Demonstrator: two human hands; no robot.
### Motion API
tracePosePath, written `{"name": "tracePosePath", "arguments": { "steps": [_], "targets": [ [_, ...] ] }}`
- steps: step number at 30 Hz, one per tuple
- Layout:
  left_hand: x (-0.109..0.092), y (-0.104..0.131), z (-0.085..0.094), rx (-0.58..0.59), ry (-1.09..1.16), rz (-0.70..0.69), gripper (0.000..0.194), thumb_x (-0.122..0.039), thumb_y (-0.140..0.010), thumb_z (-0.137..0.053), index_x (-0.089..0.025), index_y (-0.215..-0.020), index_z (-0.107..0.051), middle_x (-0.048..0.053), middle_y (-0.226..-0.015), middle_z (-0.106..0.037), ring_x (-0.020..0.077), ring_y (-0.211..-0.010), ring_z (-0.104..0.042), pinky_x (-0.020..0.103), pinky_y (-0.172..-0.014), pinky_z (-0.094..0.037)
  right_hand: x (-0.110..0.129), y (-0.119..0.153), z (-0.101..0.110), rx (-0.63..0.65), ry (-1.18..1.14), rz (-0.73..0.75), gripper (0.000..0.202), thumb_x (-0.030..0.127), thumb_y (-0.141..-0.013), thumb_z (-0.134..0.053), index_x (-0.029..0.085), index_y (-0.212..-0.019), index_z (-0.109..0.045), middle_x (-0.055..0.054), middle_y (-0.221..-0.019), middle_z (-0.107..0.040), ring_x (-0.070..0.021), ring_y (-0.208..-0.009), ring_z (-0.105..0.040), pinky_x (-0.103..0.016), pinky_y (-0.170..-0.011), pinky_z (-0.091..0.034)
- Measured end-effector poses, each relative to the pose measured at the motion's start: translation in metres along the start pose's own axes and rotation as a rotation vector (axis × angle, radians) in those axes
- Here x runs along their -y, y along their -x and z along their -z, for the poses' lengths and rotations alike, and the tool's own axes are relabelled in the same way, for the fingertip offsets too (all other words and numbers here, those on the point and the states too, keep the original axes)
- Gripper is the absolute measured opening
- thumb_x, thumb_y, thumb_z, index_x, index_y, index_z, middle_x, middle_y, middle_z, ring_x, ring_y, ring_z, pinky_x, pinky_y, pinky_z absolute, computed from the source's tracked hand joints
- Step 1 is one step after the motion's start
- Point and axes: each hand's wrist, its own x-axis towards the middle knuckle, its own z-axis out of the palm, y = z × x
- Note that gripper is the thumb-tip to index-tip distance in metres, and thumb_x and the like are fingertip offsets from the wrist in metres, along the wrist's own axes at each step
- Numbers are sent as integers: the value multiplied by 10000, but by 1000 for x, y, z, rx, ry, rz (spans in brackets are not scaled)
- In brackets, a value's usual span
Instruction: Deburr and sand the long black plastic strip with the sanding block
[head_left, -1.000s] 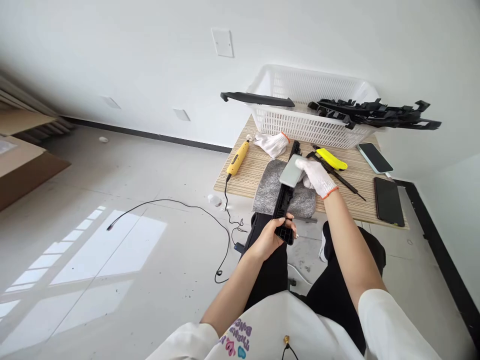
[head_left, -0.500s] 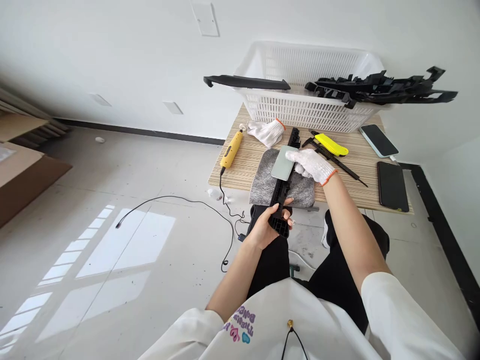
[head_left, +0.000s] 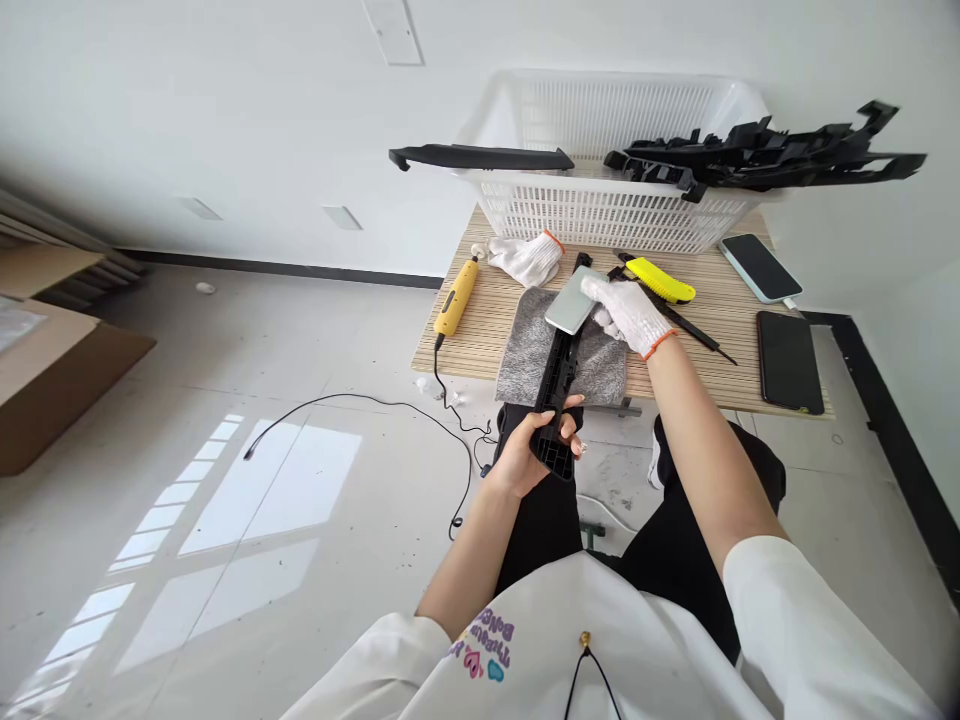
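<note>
My bare left hand (head_left: 529,455) is wrapped round the near end of a long black plastic trim part (head_left: 556,390), whose ribbed side faces up. The part points away from me over a grey cloth (head_left: 520,358). In a white knit glove with an orange cuff, my right hand (head_left: 630,312) pinches a flat, pale grey-green rectangular pad (head_left: 574,300) with rounded corners. The pad lies over the far half of the trim part and hides some of it. Whether its underside touches the part, I cannot tell.
A white plastic basket (head_left: 600,215) holds several black trim parts (head_left: 750,160). On the wooden table are a yellow corded rotary tool (head_left: 456,300), a white glove (head_left: 529,262), a yellow-handled tool (head_left: 660,280), black calipers (head_left: 694,330) and two phones (head_left: 789,360) (head_left: 761,268).
The pad in my right hand has shifted a little away from me along the trim part and turned slightly. My left hand keeps its grip. The camera view has shifted slightly.
</note>
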Motion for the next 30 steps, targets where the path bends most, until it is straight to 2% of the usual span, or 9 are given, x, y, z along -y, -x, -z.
{"name": "tracePosePath", "arguments": {
  "steps": [3,10,14,17,20,23,25,28,30],
  "targets": [
    [1,-1,1,8,-7,0,531,-277,-843,-553,-143,-1357,-550,-13,-760,-515,139,-631,-585,302,-681,-454,1,1,-3,30,27,-3,417,558,-726,-746,198,-650,-549,29,-388,-483,-70,-299,-360,-195,-281,-235],
    [1,-1,1,-1,-61,23,625,-240,-768,-539,-170,-1389,-520,-3,-822,-567,150,-627,-613,334,-715,-482,3,3,-7,2,105,-5,418,560,-714,-756,190,-645,-574,-4,-398,-537,-94,-310,-425,-209,-286,-291],
    [2,-1,2,9,-104,26,623,-190,-703,-534,-159,-1324,-568,17,-880,-605,159,-639,-639,334,-703,-491,0,0,-5,-6,66,7,426,590,-727,-731,192,-676,-586,11,-396,-533,-85,-300,-413,-200,-283,-289],
    [1,-1,2,24,-108,29,619,-164,-648,-535,-141,-1263,-602,48,-949,-639,176,-666,-658,349,-707,-512,-1,1,-1,51,107,22,422,583,-755,-712,189,-686,-577,12,-403,-534,-83,-299,-413,-198,-288,-282],
    [1,-1,1,19,-76,35,542,-255,-729,-569,-146,-1259,-601,63,-964,-649,184,-693,-661,348,-687,-531,-1,5,0,72,124,19,403,549,-777,-710,179,-689,-576,5,-416,-540,-75,-305,-411,-192,-298,-277],
    [3,-2,0,-11,-84,40,463,-349,-840,-588,-148,-1257,-598,39,-893,-625,131,-607,-613,274,-556,-499,-1,5,-2,105,91,10,400,536,-727,-761,181,-686,-583,12,-418,-527,-74,-311,-405,-190,-291,-267],
    [4,-3,2,-15,-113,26,440,-316,-850,-586,-145,-1255,-592,20,-853,-608,99,-532,-566,246,-486,-466,-1,3,-5,23,-41,45,383,538,-739,-746,192,-735,-582,32,-432,-509,-72,-325,-406,-185,-294,-273],
    [6,-4,8,30,-151,5,455,-216,-765,-557,-134,-1212,-594,16,-840,-611,84,-456,-526,247,-423,-466,-2,-3,-4,-280,-292,156,343,543,-835,-635,213,-835,-543,61,-483,-485,-68,-363,-426,-170,-329,-312],
    [6,-3,12,79,-165,26,495,-184,-705,-536,-138,-1197,-581,38,-893,-637,98,-461,-550,246,-378,-471,-3,-7,1,-335,-331,156,333,551,-910,-512,219,-892,-526,64,-525,-483,-59,-388,-432,-153,-354,-320]
  ]
}}
